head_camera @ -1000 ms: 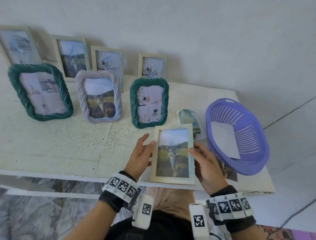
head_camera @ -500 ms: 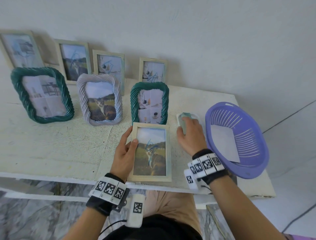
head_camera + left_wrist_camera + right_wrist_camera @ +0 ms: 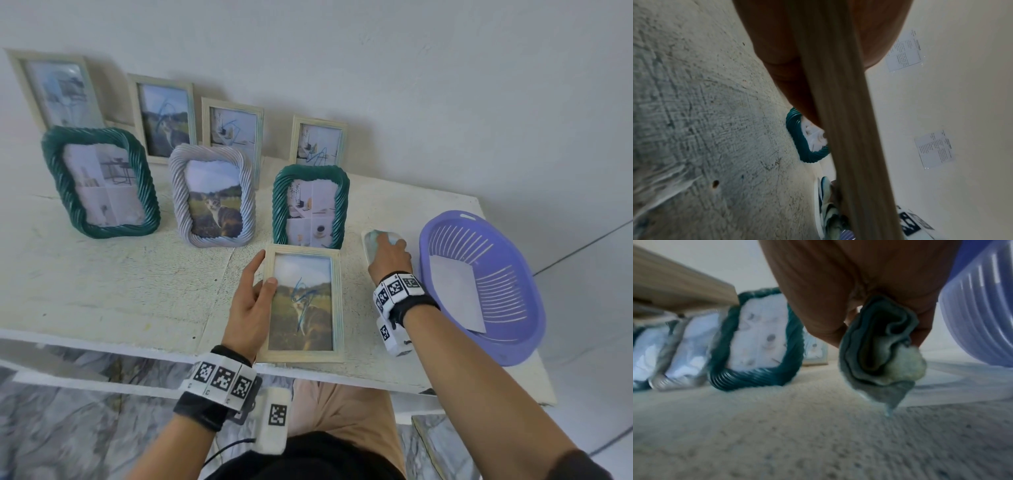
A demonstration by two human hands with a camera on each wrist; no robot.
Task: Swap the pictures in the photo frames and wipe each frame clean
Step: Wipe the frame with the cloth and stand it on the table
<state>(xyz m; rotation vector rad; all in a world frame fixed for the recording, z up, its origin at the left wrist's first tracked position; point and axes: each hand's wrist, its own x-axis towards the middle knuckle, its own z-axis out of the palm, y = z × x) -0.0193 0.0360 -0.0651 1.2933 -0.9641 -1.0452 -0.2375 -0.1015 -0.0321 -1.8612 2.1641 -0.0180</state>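
A cream wooden frame point(image 3: 303, 303) with a cat picture scribbled in blue lies near the table's front edge. My left hand point(image 3: 255, 294) grips its left side, thumb on the glass; in the left wrist view the frame's edge point(image 3: 849, 129) runs past my palm. To its right my right hand point(image 3: 388, 255) pinches a folded green cloth point(image 3: 879, 345), lifting it just above the tabletop from a small white tray point(image 3: 368, 245). A small green twisted frame point(image 3: 310, 205) stands right behind the cream one.
Behind stand a grey twisted frame point(image 3: 212, 197), a large green twisted frame point(image 3: 101, 181) and several cream frames against the wall point(image 3: 164, 118). A purple basket point(image 3: 479, 284) holding a white sheet sits at the right end of the white table point(image 3: 102, 274).
My right hand let go of the cream frame, reached right to the tray and took the cloth. The frame went from held up in both hands to lying on the table.
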